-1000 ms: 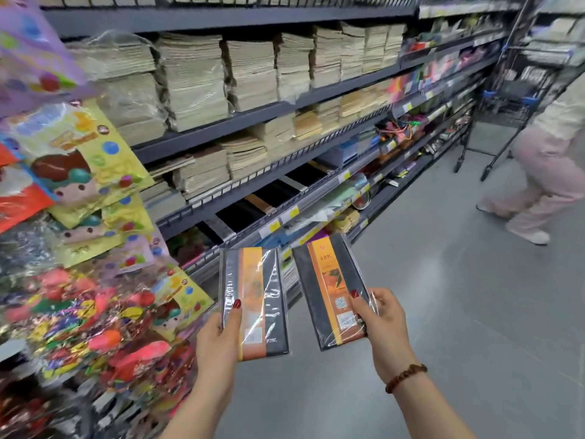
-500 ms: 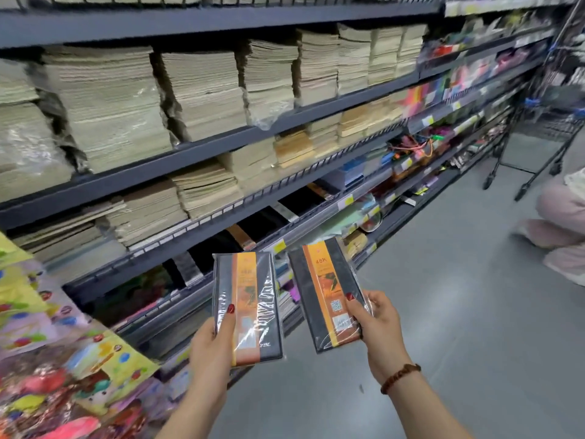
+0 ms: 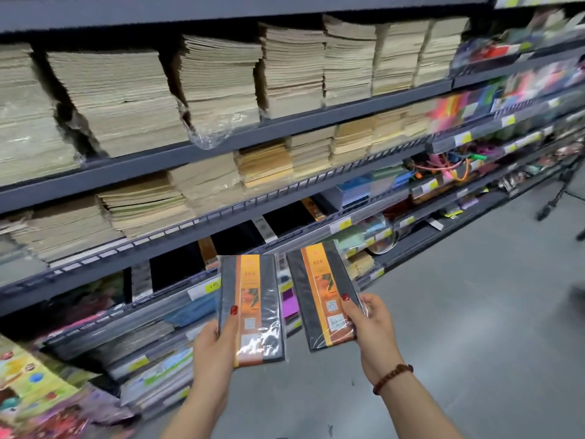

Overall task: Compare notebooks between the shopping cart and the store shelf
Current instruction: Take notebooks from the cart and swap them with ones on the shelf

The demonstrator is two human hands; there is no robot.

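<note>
Hands held twin notebooks: the left hand point(image 3: 215, 346) pinched one shrink-wrapped black-and-orange notebook point(image 3: 251, 308), the right hand point(image 3: 370, 331) pinched the other black-and-orange wrapped notebook point(image 3: 323, 296). Since earlier, both grips stayed closed, while the dark metal store shelf point(image 3: 221, 147) loomed nearer.

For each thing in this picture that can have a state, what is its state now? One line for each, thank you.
Left notebook: sealed in plastic wrap, closed, held upright.
Right notebook: sealed in plastic wrap, closed, held tilted to the left.
Left hand: gripping the left notebook, thumb on the cover.
Right hand: gripping the right notebook, thumb on the cover.
Paper stacks: piled on the shelf, some with torn wrap.
</note>
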